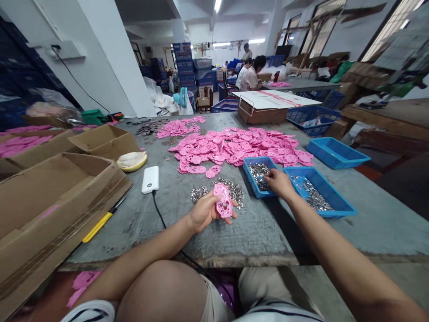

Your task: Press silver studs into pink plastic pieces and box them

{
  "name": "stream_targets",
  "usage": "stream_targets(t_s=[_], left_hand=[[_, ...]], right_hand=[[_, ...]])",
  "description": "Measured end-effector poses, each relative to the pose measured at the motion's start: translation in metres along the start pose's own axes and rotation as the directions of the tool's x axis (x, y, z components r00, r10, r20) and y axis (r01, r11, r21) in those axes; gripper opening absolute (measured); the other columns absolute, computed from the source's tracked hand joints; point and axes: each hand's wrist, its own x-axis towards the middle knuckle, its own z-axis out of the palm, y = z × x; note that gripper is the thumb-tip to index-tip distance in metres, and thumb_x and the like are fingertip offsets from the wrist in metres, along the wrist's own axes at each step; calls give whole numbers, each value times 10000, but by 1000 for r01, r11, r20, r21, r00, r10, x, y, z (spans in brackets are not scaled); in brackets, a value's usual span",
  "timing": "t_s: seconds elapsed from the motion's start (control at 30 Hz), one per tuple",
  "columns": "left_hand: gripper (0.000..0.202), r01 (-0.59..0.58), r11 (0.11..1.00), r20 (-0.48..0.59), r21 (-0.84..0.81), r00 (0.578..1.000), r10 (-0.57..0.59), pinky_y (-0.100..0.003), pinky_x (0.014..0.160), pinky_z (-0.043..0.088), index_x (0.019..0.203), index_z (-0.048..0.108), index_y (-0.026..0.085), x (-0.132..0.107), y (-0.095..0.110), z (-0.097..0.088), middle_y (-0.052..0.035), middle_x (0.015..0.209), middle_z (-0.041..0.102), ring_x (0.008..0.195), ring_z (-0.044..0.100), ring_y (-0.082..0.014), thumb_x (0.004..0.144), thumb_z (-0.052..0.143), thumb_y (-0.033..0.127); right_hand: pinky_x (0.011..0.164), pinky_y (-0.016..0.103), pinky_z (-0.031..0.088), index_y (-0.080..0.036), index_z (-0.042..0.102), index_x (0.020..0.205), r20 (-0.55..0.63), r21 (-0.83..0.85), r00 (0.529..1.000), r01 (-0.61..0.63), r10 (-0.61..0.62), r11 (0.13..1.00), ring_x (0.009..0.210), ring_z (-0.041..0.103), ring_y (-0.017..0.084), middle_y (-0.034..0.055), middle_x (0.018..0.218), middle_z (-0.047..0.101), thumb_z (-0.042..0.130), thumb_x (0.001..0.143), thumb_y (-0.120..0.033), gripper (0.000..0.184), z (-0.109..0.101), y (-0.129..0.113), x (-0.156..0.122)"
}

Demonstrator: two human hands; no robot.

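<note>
The grey worktop (261,232) carries everything, and the layout seems set by reach. Bulk stock lies far off and the small parts lie close.

At the left edge, open cardboard boxes (50,210) lie on their sides with their mouths facing the seat. The far one holds more pink pieces. Across the middle a wide pile of pink pieces (241,147) is spread flat and not stacked, probably so that 1 can be drawn off at a time.

3 blue trays sit to the right:
- The empty tray (337,152) is farthest out.
- The larger tray (326,179) has a thin layer of small metal parts (313,197) along its near side.
- The small tray (250,172), touching the larger one, holds a denser heap of metal parts (259,172).

A loose heap of the same parts (201,192) lies on the bare worktop just behind the left hand.

A white power bank (150,179) rests left of centre, its cable (159,210) running toward the seat. A yellow knife (100,223) lies beside the nearest box.

The left hand (204,212) is closed around 1 pink piece (224,201), raised above the worktop's near edge. The fingers are beneath it and the thumb is on its rim, so its face stays open to view. The right hand (279,183) reaches into the small tray with its fingers curled down among the parts. I cannot tell whether they have pinched any.
</note>
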Motion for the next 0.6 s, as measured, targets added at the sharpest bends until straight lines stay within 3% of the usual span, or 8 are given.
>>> stream_targets(t_s=[0.1,0.17,0.27,0.33,0.43,0.6], left_hand=[[347,33,999,-19,-22,999,-33,-325,508,566,1135,448,154,2,-2,-3,-110,836,729,670,719,-261,817,557,239],[373,49,998,-36,-26,998,-50,-331,517,569,1121,444,159,3,-2,-5,-99,830,727,663,718,-259,785,590,233],[412,44,998,-66,-34,997,-46,-337,551,579,1120,463,154,4,0,-4,-83,815,721,693,720,-255,742,613,215],[401,45,997,-60,-67,997,-49,-350,549,582,1090,496,140,4,2,-4,-84,801,714,705,717,-260,717,610,236],[361,46,998,-93,-53,994,-51,-330,489,571,1018,539,128,3,4,-3,-77,788,701,651,700,-237,679,634,210],[327,42,999,-235,21,971,-36,-247,414,519,929,574,111,2,3,0,-60,732,674,560,652,-173,639,722,145]], right_hand=[[713,283,428,-177,626,831,-73,118,994,87,-79,989,834,628,207,92,929,706,492,840,-188,134,-3,-7,-10],[693,283,433,-189,612,789,-101,256,966,255,-237,932,768,616,194,65,852,697,520,824,-203,100,-2,-19,-25],[672,267,429,-197,588,764,-121,377,829,548,-547,747,726,599,171,40,779,661,534,835,-214,91,4,-43,-52],[657,252,422,-200,572,769,-134,368,728,666,-672,648,729,593,159,34,775,641,513,852,-180,104,9,-56,-65],[648,240,419,-197,559,773,-150,320,653,742,-742,589,734,589,150,29,773,619,500,860,-122,128,15,-66,-73],[629,241,416,-183,588,792,-134,196,600,796,-789,572,739,590,153,50,830,625,527,866,-116,118,20,-65,-71]])
